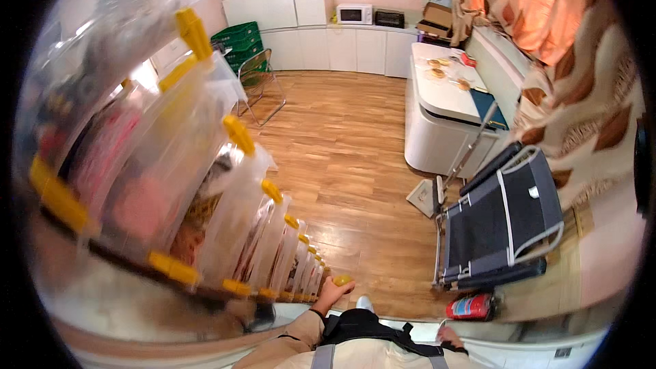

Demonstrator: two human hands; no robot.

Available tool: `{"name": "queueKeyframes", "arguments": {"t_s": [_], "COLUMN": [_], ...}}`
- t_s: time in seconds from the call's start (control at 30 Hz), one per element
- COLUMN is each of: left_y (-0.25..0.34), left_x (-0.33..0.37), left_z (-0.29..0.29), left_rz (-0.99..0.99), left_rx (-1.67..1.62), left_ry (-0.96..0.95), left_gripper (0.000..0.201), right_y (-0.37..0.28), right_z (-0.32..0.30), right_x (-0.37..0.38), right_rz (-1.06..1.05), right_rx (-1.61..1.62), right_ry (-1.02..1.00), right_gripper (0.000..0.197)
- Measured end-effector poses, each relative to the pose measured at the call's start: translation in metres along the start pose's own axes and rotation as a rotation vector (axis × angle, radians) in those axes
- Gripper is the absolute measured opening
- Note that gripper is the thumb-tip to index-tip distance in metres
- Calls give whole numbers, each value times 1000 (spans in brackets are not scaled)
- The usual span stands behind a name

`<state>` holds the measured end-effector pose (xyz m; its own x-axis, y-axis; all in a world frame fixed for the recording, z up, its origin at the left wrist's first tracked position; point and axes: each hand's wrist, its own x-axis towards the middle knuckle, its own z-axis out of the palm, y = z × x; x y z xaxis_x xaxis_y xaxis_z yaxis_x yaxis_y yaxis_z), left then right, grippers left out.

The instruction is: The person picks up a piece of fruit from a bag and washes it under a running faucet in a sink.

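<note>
My left hand [333, 293] is low in front of me, beside the lower part of a tall stack of clear plastic storage boxes [225, 232]. Its fingers are closed around a small rounded yellow thing [342, 279], whose kind is too small to make out. Yellow latches [238, 134] line the boxes, and coloured goods show through their walls. Down by my right side hangs my right hand [447, 335], close to a white surface; its fingers are too small and partly hidden to read.
A folding recliner [495, 222] leans at the right, with a red cylindrical container [471, 307] on the floor near it. Beyond stands a white counter [437, 96] carrying round food items. A folding chair [256, 75], green crates [239, 41] and a white microwave [354, 14] are farther off.
</note>
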<state>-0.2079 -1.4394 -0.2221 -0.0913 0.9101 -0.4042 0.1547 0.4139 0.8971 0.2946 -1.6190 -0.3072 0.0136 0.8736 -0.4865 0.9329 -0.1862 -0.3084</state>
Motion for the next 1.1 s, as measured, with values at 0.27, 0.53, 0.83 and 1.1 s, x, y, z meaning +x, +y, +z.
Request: {"name": "queueKeyframes", "arguments": {"t_s": [0.27, 0.53, 0.83, 1.1], "left_y": [189, 141, 167, 102], "left_x": [65, 189, 266, 332], "left_z": [-3, -35, -94, -197], "left_rz": [-114, -379, -387, -634], "left_rx": [-6, -471, -75, -299], "left_ry": [156, 335, 730, 439], "left_gripper": [69, 63, 68, 31], "right_y": [-83, -78, -313, -484], "right_z": [-123, -198, -408, -367], "right_x": [111, 295, 623, 761], "right_rz": [416, 330, 85, -285], "right_rx": [629, 426, 731, 377], "right_ry": [-197, -344, -365, -407], "right_gripper": [24, 27, 38, 23]}}
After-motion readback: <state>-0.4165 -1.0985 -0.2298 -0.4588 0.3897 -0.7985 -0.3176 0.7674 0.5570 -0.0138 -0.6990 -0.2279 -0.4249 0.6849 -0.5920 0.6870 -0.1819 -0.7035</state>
